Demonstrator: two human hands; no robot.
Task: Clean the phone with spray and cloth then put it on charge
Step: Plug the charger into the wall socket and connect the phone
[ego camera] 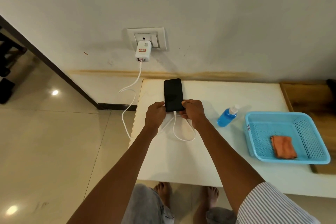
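Note:
A black phone (173,93) lies screen up near the far edge of the white table (209,151). My left hand (156,113) grips its lower left corner and my right hand (194,112) grips its lower right corner. A white cable (135,85) is plugged into the phone's bottom end, loops on the table and runs up to the white charger (142,52) in the wall socket (147,38). The blue spray bottle (227,116) lies to the right of my hands. The orange cloth (283,146) sits folded in the blue basket (254,132).
The table stands against the white wall, with its left edge beside the tiled floor (45,142). A wooden tray (309,96) sits under and behind the basket at the right. My bare feet (163,192) show below the table's near edge.

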